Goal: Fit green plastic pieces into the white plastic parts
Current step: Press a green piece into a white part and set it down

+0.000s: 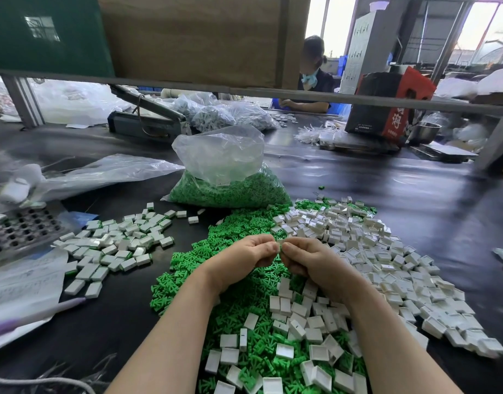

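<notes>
White, small and boxy, the plastic part (279, 247) sits pinched between the fingertips of the left hand (244, 258) and right hand (310, 261); any green piece in it seems hidden. Below the hands spreads the green pieces heap (236, 240), white parts pile (386, 268) to their right. Bare black tabletop (415, 189) lies beyond. Left, a finished pile (116, 243). Writing on the red carton (392, 100) is unreadable.

glossy black table (386, 194), crinkled clear plastic bag (219, 157)

A perforated metal tray (20, 231) and printed papers (23, 282) are seen at left, a red-and-black carton (386, 100) beside a steel bowl (423, 132) farther back.
</notes>
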Motion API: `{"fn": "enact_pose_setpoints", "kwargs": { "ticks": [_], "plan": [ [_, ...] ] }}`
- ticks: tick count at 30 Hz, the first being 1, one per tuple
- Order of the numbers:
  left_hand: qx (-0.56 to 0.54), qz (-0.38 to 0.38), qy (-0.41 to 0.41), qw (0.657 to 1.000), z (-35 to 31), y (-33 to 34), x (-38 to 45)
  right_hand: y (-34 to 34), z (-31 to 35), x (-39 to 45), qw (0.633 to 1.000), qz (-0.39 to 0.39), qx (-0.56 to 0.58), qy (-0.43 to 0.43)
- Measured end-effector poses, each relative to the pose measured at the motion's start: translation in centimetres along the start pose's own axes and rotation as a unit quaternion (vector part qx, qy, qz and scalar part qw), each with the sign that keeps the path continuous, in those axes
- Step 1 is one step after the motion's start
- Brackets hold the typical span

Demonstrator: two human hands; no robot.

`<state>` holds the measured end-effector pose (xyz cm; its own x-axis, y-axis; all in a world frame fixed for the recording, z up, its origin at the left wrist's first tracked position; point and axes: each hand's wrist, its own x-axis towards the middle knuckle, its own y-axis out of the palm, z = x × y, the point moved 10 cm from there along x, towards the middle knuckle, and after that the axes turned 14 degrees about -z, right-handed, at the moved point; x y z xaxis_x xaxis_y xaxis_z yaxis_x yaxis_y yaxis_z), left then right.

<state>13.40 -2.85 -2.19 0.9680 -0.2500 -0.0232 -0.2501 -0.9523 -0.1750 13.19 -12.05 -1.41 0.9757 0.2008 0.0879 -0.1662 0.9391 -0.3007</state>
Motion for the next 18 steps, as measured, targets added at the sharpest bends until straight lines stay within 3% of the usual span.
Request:
{"fn": "enact_pose_setpoints", "kwargs": {
  "ticks": [9,18],
  "plan": [
    [-0.006,0.027,-0.02,0.999,0.01,0.24,-0.74,0.17,0.34,-0.56,0.996,0.036,-0.077,-0.024],
    [0.066,0.039,0.013,0.997,-0.64,0.31,-0.92,0.16,0.62,-0.44,0.989,0.03,-0.134,-0.047]
  ]
}}
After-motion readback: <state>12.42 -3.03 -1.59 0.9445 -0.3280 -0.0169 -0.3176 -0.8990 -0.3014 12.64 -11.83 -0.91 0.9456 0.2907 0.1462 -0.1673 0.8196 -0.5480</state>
